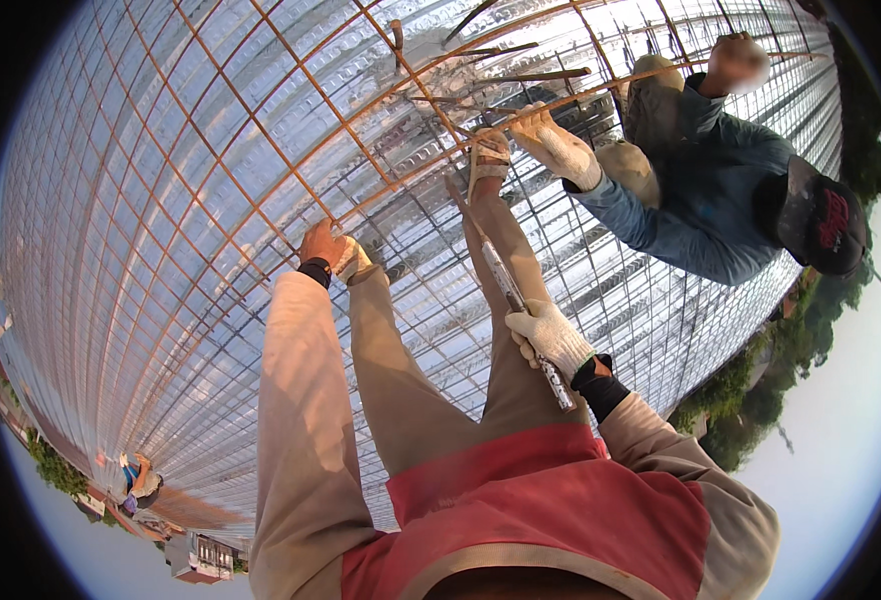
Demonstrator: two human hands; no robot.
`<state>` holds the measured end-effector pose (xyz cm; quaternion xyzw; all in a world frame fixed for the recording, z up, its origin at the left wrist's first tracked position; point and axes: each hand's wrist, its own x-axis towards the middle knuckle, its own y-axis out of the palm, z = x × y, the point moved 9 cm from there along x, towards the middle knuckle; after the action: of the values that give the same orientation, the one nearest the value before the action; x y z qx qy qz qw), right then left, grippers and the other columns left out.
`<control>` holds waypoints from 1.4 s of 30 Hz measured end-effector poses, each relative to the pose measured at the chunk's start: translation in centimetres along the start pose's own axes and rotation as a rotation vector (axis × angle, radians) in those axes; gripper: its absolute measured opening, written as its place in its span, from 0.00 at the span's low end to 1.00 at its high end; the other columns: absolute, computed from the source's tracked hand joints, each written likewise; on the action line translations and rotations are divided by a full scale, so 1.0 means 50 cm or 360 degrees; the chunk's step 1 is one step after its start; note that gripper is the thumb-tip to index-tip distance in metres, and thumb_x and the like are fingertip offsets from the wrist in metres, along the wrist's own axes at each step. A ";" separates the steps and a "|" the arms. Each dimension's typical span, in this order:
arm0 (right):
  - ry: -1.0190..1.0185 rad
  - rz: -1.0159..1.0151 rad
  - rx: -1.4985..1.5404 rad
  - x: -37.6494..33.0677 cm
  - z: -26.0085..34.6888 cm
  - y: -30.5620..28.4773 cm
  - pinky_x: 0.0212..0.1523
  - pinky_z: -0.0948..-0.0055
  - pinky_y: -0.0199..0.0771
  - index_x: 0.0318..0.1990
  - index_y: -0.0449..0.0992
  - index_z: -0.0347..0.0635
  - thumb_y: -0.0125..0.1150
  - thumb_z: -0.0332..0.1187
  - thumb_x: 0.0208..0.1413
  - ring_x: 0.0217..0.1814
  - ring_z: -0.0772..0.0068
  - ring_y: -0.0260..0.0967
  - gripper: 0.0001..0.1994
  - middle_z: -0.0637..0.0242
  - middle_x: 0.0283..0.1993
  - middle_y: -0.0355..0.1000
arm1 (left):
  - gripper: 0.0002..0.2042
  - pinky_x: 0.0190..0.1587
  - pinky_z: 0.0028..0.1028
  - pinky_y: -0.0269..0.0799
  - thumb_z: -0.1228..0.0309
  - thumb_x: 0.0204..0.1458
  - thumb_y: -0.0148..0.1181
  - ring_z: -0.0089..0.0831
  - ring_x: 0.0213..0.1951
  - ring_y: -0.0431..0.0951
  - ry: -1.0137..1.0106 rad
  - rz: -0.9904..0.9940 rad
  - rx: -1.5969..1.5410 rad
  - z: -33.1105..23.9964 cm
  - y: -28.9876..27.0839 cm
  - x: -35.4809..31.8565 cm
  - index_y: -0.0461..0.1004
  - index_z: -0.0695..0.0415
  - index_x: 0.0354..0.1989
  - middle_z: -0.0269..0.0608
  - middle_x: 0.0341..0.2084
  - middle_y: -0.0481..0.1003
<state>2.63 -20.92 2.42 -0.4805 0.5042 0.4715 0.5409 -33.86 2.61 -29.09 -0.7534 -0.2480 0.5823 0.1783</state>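
A long speckled metal tool [501, 275] with a narrow tapered end rests in my right hand [551, 335]. A white knit glove covers that hand, and its fingers wrap round the shaft. The tool slants up and left across my right leg, its tip close to my sandalled foot [489, 155]. My left hand [327, 248], ungloved across the back, is closed on a rusty rebar [391, 188] of the raised mat beside my left foot. A co-worker's gloved hand [561, 148] touches the same line of rebar farther right.
Rusty rebar mesh [201, 110] spreads across the left and far side, above shiny ribbed metal decking [91, 250]. Loose short bars [531, 76] lie ahead. The co-worker [691, 190] in a blue shirt and dark cap crouches at right. Another person [141, 482] is far left.
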 end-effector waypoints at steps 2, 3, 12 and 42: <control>0.0009 -0.0025 0.0027 -0.001 -0.006 -0.001 0.22 0.68 0.72 0.35 0.74 0.39 0.66 0.44 0.65 0.20 0.72 0.70 0.17 0.66 0.23 0.71 | 0.21 0.63 0.51 0.80 0.58 0.59 0.72 0.55 0.61 0.84 0.0070 -0.0004 -0.0045 0.003 -0.003 0.016 0.83 0.54 0.57 0.54 0.57 0.86; 0.0002 -0.0041 0.0062 0.001 -0.010 -0.001 0.22 0.68 0.72 0.36 0.74 0.39 0.66 0.44 0.66 0.20 0.73 0.70 0.17 0.66 0.24 0.71 | 0.19 0.62 0.51 0.81 0.58 0.59 0.71 0.55 0.59 0.86 0.0075 0.0057 -0.0032 -0.002 -0.006 0.029 0.83 0.54 0.55 0.54 0.55 0.87; -0.0058 -0.0076 0.0109 -0.001 -0.013 -0.045 0.21 0.70 0.72 0.37 0.75 0.36 0.65 0.43 0.68 0.21 0.76 0.71 0.17 0.69 0.27 0.72 | 0.17 0.55 0.49 0.83 0.58 0.55 0.70 0.56 0.50 0.89 0.0042 0.0082 -0.0147 0.004 -0.022 0.023 0.85 0.57 0.46 0.54 0.41 0.89; 0.0084 -0.0303 0.0136 0.058 -0.124 -0.134 0.20 0.63 0.72 0.35 0.73 0.33 0.64 0.38 0.68 0.19 0.68 0.72 0.16 0.63 0.25 0.72 | 0.10 0.48 0.54 0.81 0.65 0.54 0.68 0.63 0.40 0.87 -0.0017 -0.0003 -0.0186 0.024 -0.071 -0.127 0.81 0.60 0.37 0.58 0.33 0.86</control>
<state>8.84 -27.64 -0.34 -0.5150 0.4901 0.3832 0.5897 -36.88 1.79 -22.43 -0.7592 -0.2832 0.5706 0.1333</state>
